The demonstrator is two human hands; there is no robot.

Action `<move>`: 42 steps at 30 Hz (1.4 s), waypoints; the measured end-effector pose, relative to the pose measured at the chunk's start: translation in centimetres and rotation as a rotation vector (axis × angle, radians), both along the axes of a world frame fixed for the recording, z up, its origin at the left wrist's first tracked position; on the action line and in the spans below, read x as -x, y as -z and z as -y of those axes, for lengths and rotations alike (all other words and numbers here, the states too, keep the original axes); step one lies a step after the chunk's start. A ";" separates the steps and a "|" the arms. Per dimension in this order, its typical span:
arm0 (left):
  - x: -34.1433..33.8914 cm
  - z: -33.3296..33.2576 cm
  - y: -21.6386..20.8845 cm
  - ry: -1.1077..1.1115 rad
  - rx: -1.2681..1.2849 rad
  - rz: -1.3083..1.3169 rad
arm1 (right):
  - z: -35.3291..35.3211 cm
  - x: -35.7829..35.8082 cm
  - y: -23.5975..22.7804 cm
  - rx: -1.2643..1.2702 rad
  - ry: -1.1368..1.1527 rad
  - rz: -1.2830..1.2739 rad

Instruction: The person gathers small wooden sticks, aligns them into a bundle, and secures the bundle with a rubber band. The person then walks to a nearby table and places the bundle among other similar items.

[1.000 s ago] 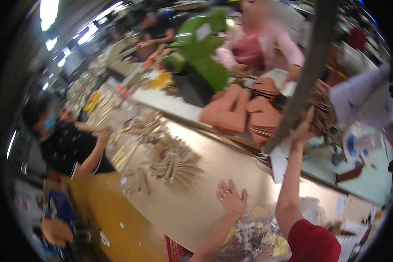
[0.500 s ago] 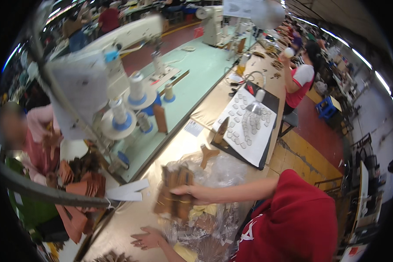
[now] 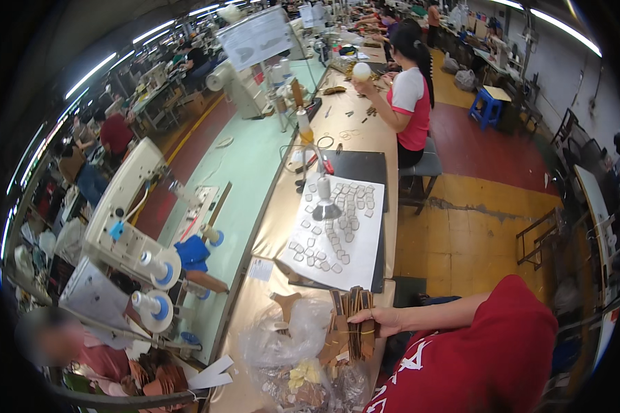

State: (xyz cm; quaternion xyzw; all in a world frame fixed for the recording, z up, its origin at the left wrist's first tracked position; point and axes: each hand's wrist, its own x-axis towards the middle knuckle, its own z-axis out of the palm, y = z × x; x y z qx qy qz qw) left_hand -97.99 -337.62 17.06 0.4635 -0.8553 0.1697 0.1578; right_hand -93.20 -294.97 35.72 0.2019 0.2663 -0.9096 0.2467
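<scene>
My right hand is closed round a bundle of brown leather pieces at the table's near edge. The pieces stand in a row side by side, with a thin yellow band around them. Beside the bundle lies clear plastic bagging, with a crumpled pale yellow piece on it. A Y-shaped brown leather piece rests just beyond the plastic. My left hand is out of view.
A white sheet with many small outlined pieces lies on a black board, under a lamp. Across the table stands a sewing machine with thread cones. A co-worker in pink and white sits farther along; another person is at lower left.
My right hand has carried the leather bundle rightward, from over the plastic to the table's near edge. My left hand, earlier spread above the table, has left the view. The view has turned.
</scene>
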 end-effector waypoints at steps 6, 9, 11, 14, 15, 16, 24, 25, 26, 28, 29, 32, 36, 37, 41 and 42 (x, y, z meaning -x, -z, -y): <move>-2.5 -14.1 -1.5 0.447 -0.025 -0.288 | -10.7 -3.6 1.3 0.087 0.106 -0.009; -5.0 -24.7 -3.1 0.774 -0.085 -0.363 | -17.3 -7.2 1.4 0.139 0.197 -0.034; -7.2 -33.4 -4.4 0.999 -0.222 -0.421 | -22.8 -11.0 1.5 0.189 0.276 -0.086; -11.4 -48.0 -5.1 1.384 -0.691 -0.078 | -32.1 -16.4 2.4 0.194 0.417 -0.284; -12.9 -52.3 -5.0 1.456 -1.030 0.136 | -35.6 -18.0 2.8 0.176 0.436 -0.148; -14.5 -56.4 -4.3 1.624 -0.893 0.097 | -39.0 -20.1 2.9 0.150 0.504 -0.046; -16.9 -67.6 7.6 0.825 -1.307 1.110 | -62.1 -30.7 0.9 -0.058 1.149 -0.326; -15.9 -67.7 8.4 0.839 -1.279 1.202 | -64.6 -30.8 1.2 -0.013 1.195 -0.363; -15.2 -68.7 9.4 0.812 -1.220 1.287 | -66.6 -30.4 2.0 0.019 1.287 -0.349; -12.4 -73.0 11.3 0.751 -1.095 1.413 | -71.3 -30.0 3.7 0.066 1.454 -0.335; -10.7 -76.0 12.0 0.766 -1.050 1.447 | -73.8 -29.8 4.3 0.032 1.484 -0.353; -4.7 -86.8 13.0 0.962 -0.972 1.487 | -79.8 -27.3 5.4 0.014 1.483 -0.415; 3.5 -103.4 9.5 1.373 -0.673 1.573 | -90.4 -24.8 2.8 -0.137 1.637 -0.216; 5.5 -106.0 7.2 1.451 -0.706 1.470 | -92.4 -24.1 1.6 -0.133 1.551 -0.364; 7.7 -128.3 3.0 1.838 -1.161 1.156 | -104.3 -20.0 -1.7 -0.238 1.464 -0.508; 7.4 -132.6 2.6 1.764 -1.244 1.216 | -107.3 -18.5 -2.2 -0.285 1.469 -0.492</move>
